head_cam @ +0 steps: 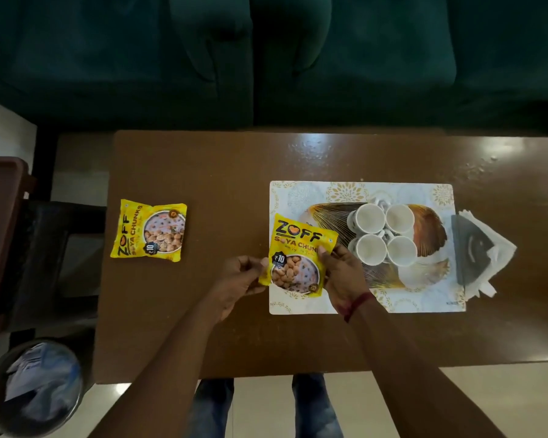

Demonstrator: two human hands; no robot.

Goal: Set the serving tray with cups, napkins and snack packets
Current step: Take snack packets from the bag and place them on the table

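Seen from above through the head camera, there are two yellow snack packets. One packet (298, 257) is held between both hands over the near left part of the serving tray (298, 191), its lower left corner sticking out past the tray's edge. The left hand (238, 279) pinches that corner with curled fingers. The right hand (342, 273) grips the packet's right edge, thumb on the printed front, with a red thread (356, 303) around the wrist. The second packet (149, 230) lies flat on the brown table (203, 172), well apart to the left of the tray.

The one tray is white with gold patterns and carries four white cups (370, 219), mouths up, packed together two by two near its middle, just beside the held packet. At the tray's right edge stands a dark napkin holder (470, 248) with a fan of white napkins (500, 248) spreading out to the right; whether it rests on the tray or the table I cannot tell.

On the floor at the near left, a round bin (35, 387) holds crumpled plastic and paper. A dark green sofa (266, 58) stands beyond the table.
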